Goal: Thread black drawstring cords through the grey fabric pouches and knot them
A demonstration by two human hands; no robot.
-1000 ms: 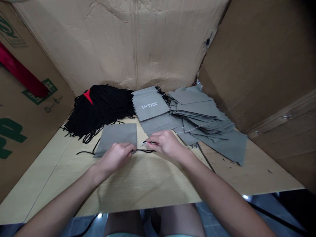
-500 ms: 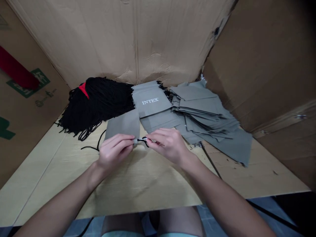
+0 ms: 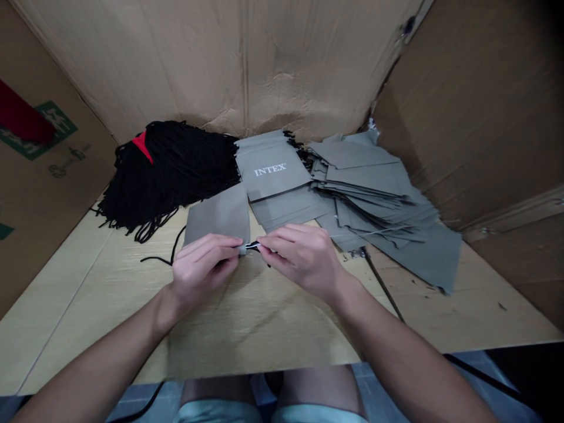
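Note:
A grey fabric pouch (image 3: 218, 216) lies in front of me, and my left hand (image 3: 203, 258) pinches its near right corner. From that corner a short piece of black cord (image 3: 252, 245) with a small shiny metal bit sticks out. My right hand (image 3: 304, 255) is closed, thumb and fingers pinching this cord end; the exact shape of the metal bit is hidden. More black cord trails onto the table at the pouch's left side.
Behind the pouch lies a thick bundle of black cords (image 3: 171, 176) with a red tie (image 3: 143, 147). A stack of grey pouches printed INTEX (image 3: 273, 182) is beside it. Loose grey pouches (image 3: 365, 158) are heaped to the right. Cardboard walls (image 3: 198, 64) enclose the table (image 3: 110, 317).
The view has shifted slightly. Both hands keep their pinch at the pouch corner, and less of the cord and metal bit shows between them.

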